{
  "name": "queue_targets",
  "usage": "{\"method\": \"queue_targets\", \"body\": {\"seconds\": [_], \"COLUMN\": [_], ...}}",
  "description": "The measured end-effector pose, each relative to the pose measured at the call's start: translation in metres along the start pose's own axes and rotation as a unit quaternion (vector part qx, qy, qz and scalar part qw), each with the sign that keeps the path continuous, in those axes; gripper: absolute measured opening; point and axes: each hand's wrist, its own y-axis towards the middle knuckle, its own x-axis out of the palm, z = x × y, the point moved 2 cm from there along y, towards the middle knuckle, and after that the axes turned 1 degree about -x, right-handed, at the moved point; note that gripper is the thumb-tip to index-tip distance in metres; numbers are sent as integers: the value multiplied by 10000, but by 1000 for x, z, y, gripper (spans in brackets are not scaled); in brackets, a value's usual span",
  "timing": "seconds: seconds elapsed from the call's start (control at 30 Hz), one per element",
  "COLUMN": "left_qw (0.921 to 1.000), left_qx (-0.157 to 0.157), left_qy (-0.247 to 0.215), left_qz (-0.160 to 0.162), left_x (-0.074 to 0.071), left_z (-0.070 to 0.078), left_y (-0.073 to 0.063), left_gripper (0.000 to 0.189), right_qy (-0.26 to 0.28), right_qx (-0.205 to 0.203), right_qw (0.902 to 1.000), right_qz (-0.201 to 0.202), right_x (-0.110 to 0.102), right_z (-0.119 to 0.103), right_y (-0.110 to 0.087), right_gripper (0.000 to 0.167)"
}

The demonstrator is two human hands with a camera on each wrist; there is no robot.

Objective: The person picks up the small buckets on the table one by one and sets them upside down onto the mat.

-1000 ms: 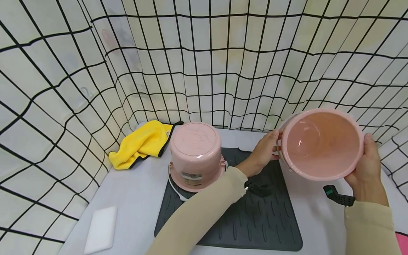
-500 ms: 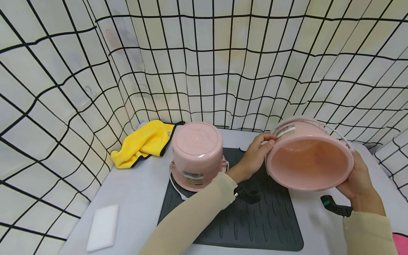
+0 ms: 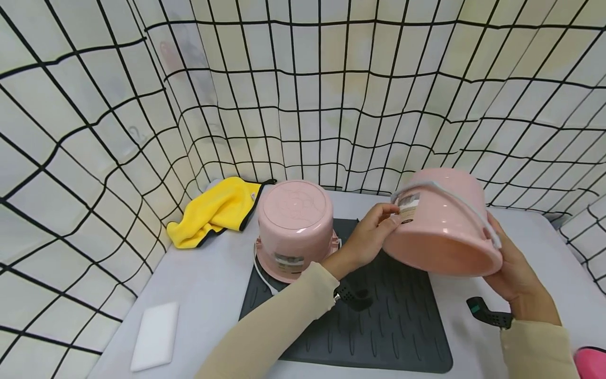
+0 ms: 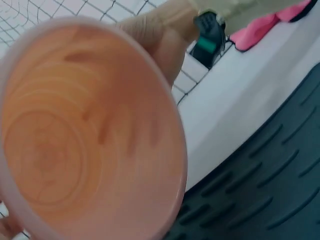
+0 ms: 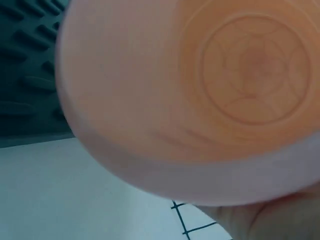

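Observation:
A pink bucket (image 3: 442, 208) is held above the right part of the dark mat and the white table, tilted with its mouth facing down and toward me. Its pale handle lies against the outer wall. At the bucket's left side, my left hand (image 3: 366, 234) grips near the label and rim. My right hand (image 3: 516, 271) holds the rim on the opposite side, its fingers partly hidden behind the wall. The left wrist view looks into the bucket's bare inside (image 4: 115, 130). A second pink bucket (image 3: 296, 210) stands upside down on the mat's far left part.
Under the second bucket lies a dark ridged mat (image 3: 379, 331). A yellow cloth (image 3: 213, 210) is at the back left, and a white block (image 3: 155, 337) at the front left. Something pink (image 3: 591, 363) shows at the right edge. Black netting (image 3: 319, 110) walls the back and sides.
Both hands have turned the held bucket mouth-downward and shifted it left. Its handle and outer wall now show. The upside-down bucket has stayed in place.

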Motion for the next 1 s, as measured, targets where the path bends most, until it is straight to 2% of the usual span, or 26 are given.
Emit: {"method": "queue_targets", "body": {"seconds": [0.07,0.13,0.3,0.47,0.63,0.8,0.87,1.0], "left_qw": [9999,9996,9963,9922,9929,9936,9927,9873], "left_qx": [-73,-157,-232,-272,-401,-253,-191,-263], "left_qy": [146,245,693,1157,1054,991,1072,1461], "left_qz": [0,65,449,364,375,488,513,570], "left_x": [-1,-1,-3,-5,-8,-7,-6,-4], "left_z": [3,6,7,5,1,-12,-19,-30], "left_y": [-4,-8,-15,-25,-37,-47,-51,-59], "left_gripper": [52,62,89,105,112,110,110,116], "right_qy": [-664,-1057,-1367,-1807,-2338,-2676,-2819,-3132], "right_qx": [-54,-110,-51,-229,-328,-586,-732,-984], "right_qw": [9978,9943,9904,9831,9714,9615,9564,9444], "right_qz": [59,79,209,202,256,221,197,186], "right_x": [5,11,26,39,49,55,57,59], "right_z": [2,4,9,14,23,33,37,47], "right_y": [3,5,10,12,11,10,10,8], "right_gripper": [58,67,80,92,105,119,124,129]}}
